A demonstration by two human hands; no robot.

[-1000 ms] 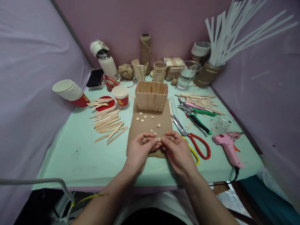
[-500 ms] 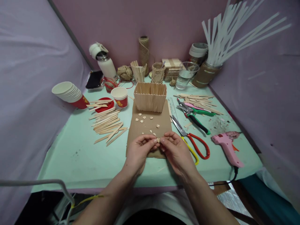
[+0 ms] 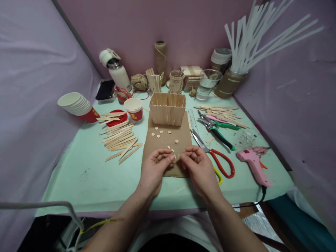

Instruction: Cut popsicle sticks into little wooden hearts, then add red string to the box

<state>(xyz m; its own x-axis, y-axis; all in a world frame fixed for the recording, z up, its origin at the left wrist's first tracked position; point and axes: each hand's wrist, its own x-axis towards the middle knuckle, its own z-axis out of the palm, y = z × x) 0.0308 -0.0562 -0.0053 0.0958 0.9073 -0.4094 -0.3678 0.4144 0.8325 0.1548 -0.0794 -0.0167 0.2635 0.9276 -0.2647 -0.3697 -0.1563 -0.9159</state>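
My left hand [image 3: 155,169] and my right hand [image 3: 200,168] are over the near part of a brown cardboard sheet [image 3: 164,141], a small gap between their fingertips. The left thumb and forefinger pinch a tiny pale wooden piece [image 3: 175,157]. Another sliver of wood [image 3: 179,156] shows at the tips of the right thumb and forefinger. Several small rounded wooden chips [image 3: 161,132] lie scattered on the cardboard. At its far end stands a box made of craft sticks [image 3: 167,114]. Scissors [image 3: 210,150] with red and yellow handles lie beside my right hand, which partly covers them.
Craft sticks [image 3: 119,137] lie left, near a paper cup [image 3: 133,108] and stacked cups [image 3: 78,106]. To the right are green-handled pruners [image 3: 219,134] and a pink glue gun [image 3: 253,164]. A water cup [image 3: 207,85], twine ball [image 3: 139,82] and bottle [image 3: 119,77] stand behind.
My fingertips were together on one small wooden piece; now they are slightly apart, with a bit of wood at each hand. The chips on the cardboard have stayed put.
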